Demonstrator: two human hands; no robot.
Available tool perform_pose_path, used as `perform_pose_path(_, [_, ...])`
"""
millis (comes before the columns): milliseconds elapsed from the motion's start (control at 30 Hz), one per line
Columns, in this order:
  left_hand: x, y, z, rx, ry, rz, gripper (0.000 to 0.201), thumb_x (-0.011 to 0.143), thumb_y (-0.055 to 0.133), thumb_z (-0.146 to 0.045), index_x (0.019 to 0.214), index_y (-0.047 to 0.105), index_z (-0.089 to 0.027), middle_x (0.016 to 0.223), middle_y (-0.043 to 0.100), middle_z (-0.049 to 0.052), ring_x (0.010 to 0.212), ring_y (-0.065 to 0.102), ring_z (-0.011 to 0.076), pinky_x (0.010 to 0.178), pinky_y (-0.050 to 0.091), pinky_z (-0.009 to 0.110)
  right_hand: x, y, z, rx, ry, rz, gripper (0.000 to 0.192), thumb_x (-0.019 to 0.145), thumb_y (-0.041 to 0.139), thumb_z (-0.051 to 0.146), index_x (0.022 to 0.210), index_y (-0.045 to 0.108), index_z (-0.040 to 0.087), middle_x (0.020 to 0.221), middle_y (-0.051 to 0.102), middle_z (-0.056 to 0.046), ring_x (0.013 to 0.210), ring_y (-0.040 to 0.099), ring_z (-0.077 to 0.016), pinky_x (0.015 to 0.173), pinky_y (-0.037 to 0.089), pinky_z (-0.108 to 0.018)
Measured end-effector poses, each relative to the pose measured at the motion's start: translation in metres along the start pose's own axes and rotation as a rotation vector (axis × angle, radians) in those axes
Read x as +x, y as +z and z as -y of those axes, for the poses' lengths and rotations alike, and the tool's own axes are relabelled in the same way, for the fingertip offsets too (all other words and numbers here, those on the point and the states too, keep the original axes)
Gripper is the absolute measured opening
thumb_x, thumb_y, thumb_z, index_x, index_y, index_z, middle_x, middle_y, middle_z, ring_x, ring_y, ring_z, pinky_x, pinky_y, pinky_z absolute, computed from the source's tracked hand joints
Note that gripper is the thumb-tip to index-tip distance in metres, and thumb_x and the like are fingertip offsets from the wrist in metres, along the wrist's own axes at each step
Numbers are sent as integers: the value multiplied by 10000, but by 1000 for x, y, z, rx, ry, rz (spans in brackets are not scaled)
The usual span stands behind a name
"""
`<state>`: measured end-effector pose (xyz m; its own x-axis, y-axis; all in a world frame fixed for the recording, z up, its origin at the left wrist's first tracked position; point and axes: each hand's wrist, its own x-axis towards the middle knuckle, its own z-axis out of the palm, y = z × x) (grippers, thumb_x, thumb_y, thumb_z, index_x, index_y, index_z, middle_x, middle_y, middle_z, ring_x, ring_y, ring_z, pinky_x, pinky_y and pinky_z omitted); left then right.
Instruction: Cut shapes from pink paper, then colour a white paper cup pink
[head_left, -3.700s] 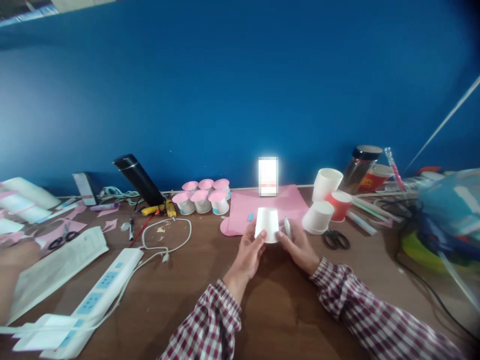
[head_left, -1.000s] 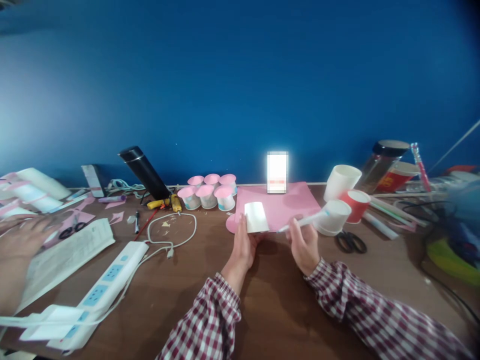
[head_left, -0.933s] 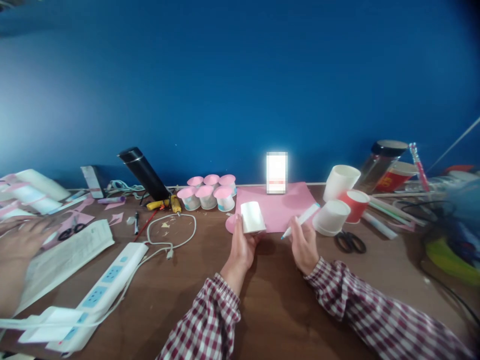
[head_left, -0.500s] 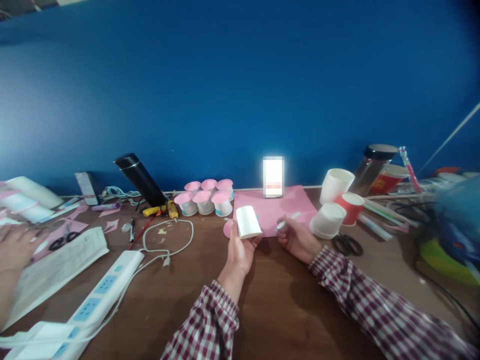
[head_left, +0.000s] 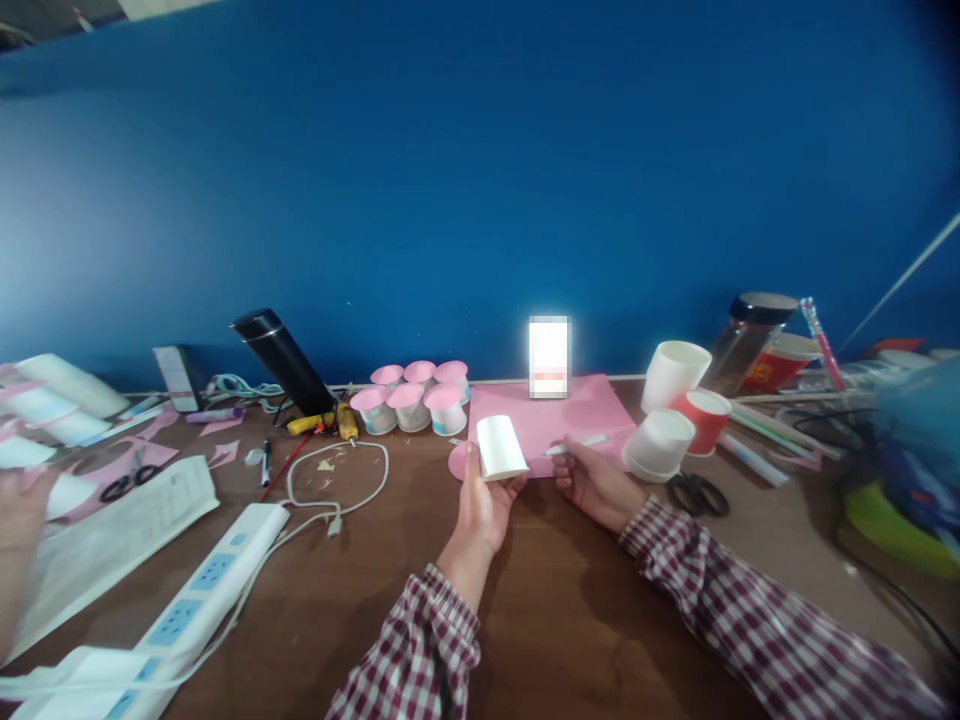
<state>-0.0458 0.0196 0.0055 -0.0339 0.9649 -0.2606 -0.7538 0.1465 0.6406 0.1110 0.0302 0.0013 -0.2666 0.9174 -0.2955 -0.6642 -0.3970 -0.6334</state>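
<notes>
The left hand (head_left: 480,505) held a white paper cup (head_left: 501,447) upside down, lifted off the wooden table (head_left: 555,620), with the thumb on its left side and the fingers wrapped behind it. The cup hung in front of a pink sheet of paper (head_left: 555,420) that lay flat on the table. Just to its right, the right hand (head_left: 596,485) pinched a white pen (head_left: 576,444) between thumb and fingertips (the pen lay almost level, its tip pointing toward the cup but not touching it). Both sleeves were red and white plaid.

Behind the pink sheet stood a group of small pink-topped cups (head_left: 416,395). To the right sat two white cups and a red cup (head_left: 699,420), with black scissors (head_left: 697,492) near them. A white power strip (head_left: 202,590) and a coiled white cable (head_left: 334,480) lay to the left. At the far left edge, another person's hand (head_left: 19,510) showed, blurred.
</notes>
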Motion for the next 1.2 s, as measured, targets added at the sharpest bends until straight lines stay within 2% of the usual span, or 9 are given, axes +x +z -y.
perform_pose_path(1200, [0, 1, 0, 10, -9, 21, 446, 830, 494, -489, 1100, 571, -143, 1079, 626, 130, 819, 616, 196, 595, 521, 283, -1, 1, -1, -30, 0, -5, 142, 762, 699, 276, 771, 634, 151, 623, 566, 20, 519, 498, -48, 451, 427, -129])
